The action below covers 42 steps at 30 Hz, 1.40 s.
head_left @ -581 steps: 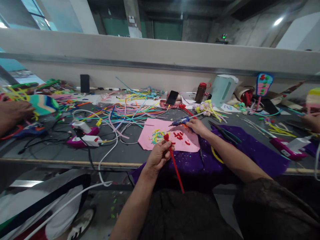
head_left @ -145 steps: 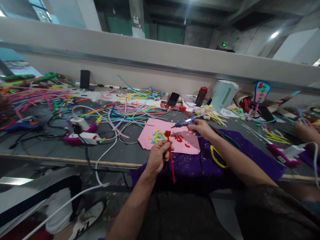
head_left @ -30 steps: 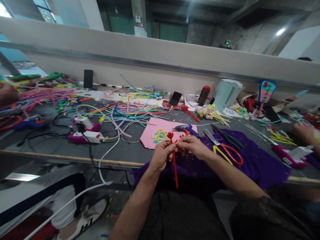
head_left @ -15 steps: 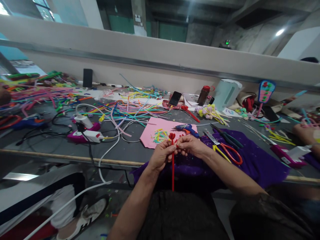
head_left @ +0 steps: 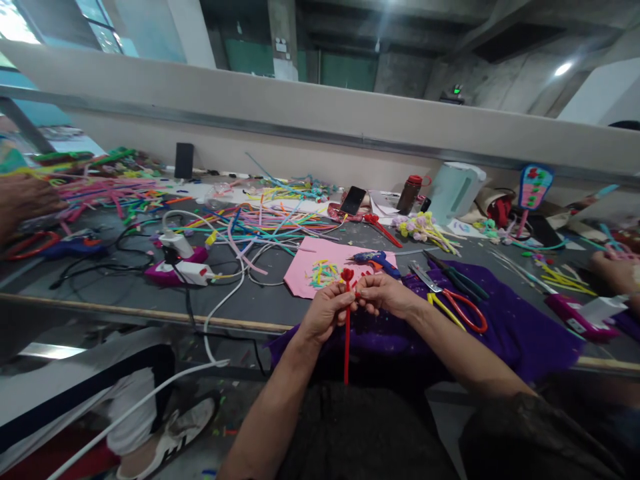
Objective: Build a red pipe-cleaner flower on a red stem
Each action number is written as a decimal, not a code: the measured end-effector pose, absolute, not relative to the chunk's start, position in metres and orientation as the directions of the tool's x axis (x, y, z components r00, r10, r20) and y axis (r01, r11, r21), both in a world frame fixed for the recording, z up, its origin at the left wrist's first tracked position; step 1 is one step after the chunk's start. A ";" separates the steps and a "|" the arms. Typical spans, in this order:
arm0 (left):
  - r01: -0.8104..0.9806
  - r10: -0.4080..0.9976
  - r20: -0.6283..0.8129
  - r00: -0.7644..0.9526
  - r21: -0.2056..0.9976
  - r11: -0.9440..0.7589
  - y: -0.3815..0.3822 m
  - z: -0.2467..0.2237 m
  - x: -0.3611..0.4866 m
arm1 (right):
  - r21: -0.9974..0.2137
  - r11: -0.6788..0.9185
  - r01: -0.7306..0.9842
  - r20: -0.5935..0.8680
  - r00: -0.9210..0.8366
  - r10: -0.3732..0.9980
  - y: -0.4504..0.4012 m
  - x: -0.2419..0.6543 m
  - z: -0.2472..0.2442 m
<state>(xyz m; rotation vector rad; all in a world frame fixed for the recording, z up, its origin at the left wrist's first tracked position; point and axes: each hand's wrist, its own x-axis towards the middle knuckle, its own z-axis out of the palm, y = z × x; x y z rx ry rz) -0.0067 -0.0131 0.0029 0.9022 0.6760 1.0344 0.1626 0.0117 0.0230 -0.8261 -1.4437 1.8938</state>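
Between my hands is a red pipe-cleaner flower (head_left: 347, 275), its long red stem hanging straight down below my fingers. My left hand (head_left: 327, 308) is closed round the stem just under the bloom. My right hand (head_left: 384, 295) pinches at a small red piece beside the stem, mostly hidden by the fingertips. Just beyond lies a pink sheet (head_left: 300, 263) bearing short yellow and green pipe-cleaner bits (head_left: 325, 272). A blue glue gun (head_left: 376, 260) rests on its right part. Purple cloth (head_left: 520, 333) spreads beneath my forearms.
Red-handled scissors (head_left: 463, 308) and dark-handled pliers (head_left: 463, 280) lie right of my hands. Pipe cleaners (head_left: 270, 217), a phone (head_left: 353, 200), a bottle (head_left: 411, 193) and a jug (head_left: 454, 192) stand behind. Power strips (head_left: 180, 270) with cables sit left. Co-workers' hands (head_left: 25, 200) show at both sides.
My view has shifted slightly, so the bench sits a little lower and to the right. Both hands keep their hold on the red flower. A co-worker's hand at the left has come further in.
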 end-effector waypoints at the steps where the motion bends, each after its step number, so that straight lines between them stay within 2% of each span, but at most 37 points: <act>1: -0.423 0.924 -0.062 0.377 0.876 0.231 -0.013 0.003 -0.007 | -0.966 -0.236 -0.107 -0.118 -0.628 0.769 0.012 0.163 0.022; 5: -0.442 0.925 -0.065 0.374 0.865 0.239 -0.012 0.002 -0.007 | -0.969 -0.217 -0.114 -0.109 -0.593 0.798 0.010 0.162 0.020; 9: -0.476 0.928 -0.066 0.366 0.844 0.248 -0.011 0.002 -0.006 | -0.994 0.082 -0.077 0.104 -0.356 0.929 0.007 0.160 0.022; 12: -0.473 0.928 -0.071 0.365 0.845 0.251 -0.010 0.003 -0.006 | -0.960 0.278 0.034 0.256 -0.297 0.920 0.002 0.160 0.025; 19: -0.439 0.930 -0.086 0.357 0.864 0.248 -0.010 0.002 -0.006 | -0.843 0.485 0.233 0.384 -0.371 0.845 -0.006 0.156 0.027; 30: -0.286 0.929 -0.095 0.358 0.936 0.206 -0.011 0.007 0.001 | -0.753 0.551 0.360 0.384 -0.439 0.812 0.017 0.194 0.065; 37: -0.178 0.915 -0.143 0.378 0.958 0.223 -0.012 0.014 0.006 | -0.627 0.693 0.355 0.403 -0.614 0.679 0.025 0.195 0.080; 42: -0.123 0.910 -0.141 0.391 0.971 0.203 -0.010 0.014 0.006 | -0.561 0.750 0.350 0.435 -0.646 0.627 0.024 0.194 0.078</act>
